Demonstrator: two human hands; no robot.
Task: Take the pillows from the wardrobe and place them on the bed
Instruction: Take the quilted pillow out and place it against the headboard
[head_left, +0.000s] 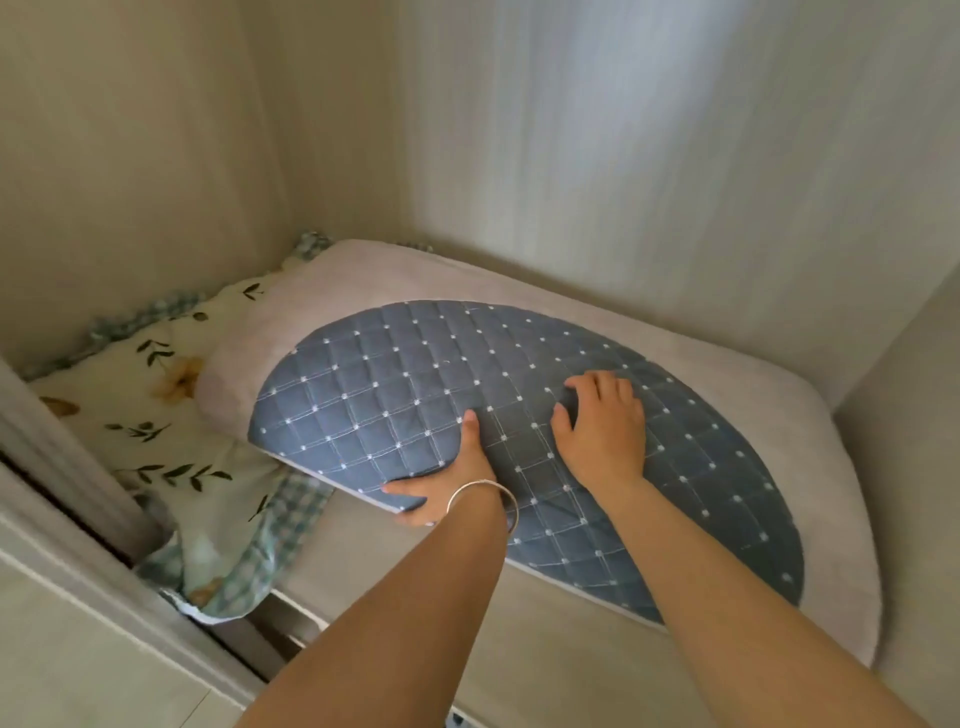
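A blue-grey quilted pillow (395, 395) with white stitched dots lies on top of a pale beige folded pad (753, 415) inside the wardrobe. My left hand (447, 483), with a silver bangle on the wrist, grips the pillow's near edge, thumb on top and fingers underneath. My right hand (602, 421) presses flat on the pillow's top, fingers bunching the fabric. The pillow's left end is lifted slightly off the pad. A floral pillow (156, 426) with a green checked frill lies at the left, partly under the pad.
The wardrobe's beige side wall (130, 156) and pale back wall (675, 156) close in the compartment. A sliding door frame (67, 467) stands at the left. The floral pillow's frilled corner hangs over the front shelf edge (291, 608).
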